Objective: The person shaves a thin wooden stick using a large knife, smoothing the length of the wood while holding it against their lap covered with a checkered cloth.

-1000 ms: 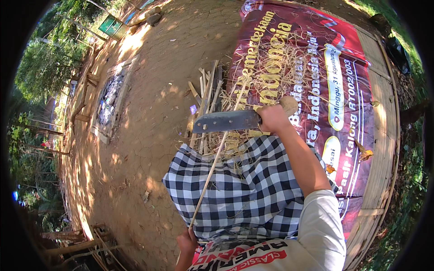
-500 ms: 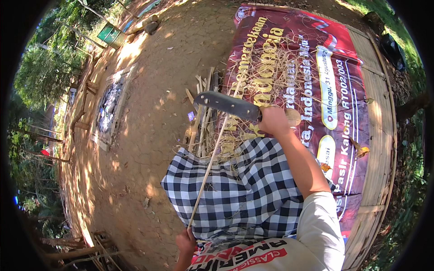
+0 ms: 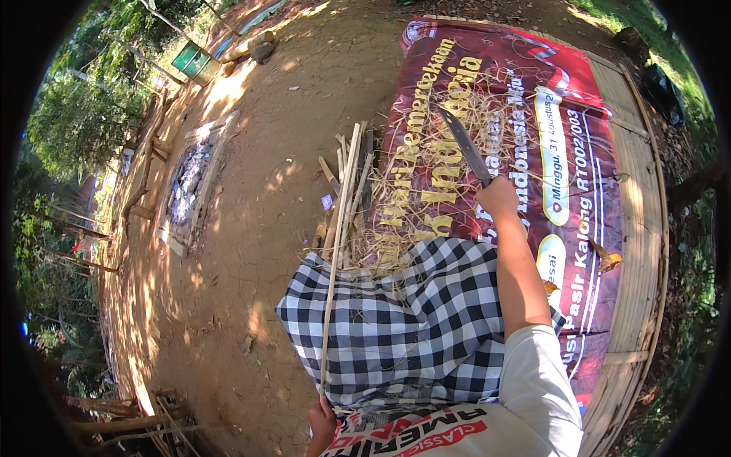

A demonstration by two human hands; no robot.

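Observation:
My right hand (image 3: pixel 496 196) is closed round the handle of a machete (image 3: pixel 463 143), its dark blade pointing away and to the left over the banner. Low in the view, my left hand (image 3: pixel 321 419) grips the near end of a long, thin bamboo strip (image 3: pixel 333 282). The strip runs forward across the black-and-white checked cloth (image 3: pixel 388 335) on my lap, its far part over a pile of split bamboo strips (image 3: pixel 356 194). Blade and strip are apart. Curly bamboo shavings (image 3: pixel 480 107) lie scattered on the dark red banner (image 3: pixel 594 282).
Under the banner is a slatted bamboo platform (image 3: pixel 632 221). Bare brown ground (image 3: pixel 259 190) stretches to the left, with a framed ash pit (image 3: pixel 190 183) and a green metal drum (image 3: pixel 195 62) farther off. A dark bag (image 3: pixel 661 93) lies beyond the platform's right edge.
The machete has moved right, off the bamboo strip, and its blade has turned to point farther away. The strip's far end has swung left, over the pile. My left hand has shifted slightly.

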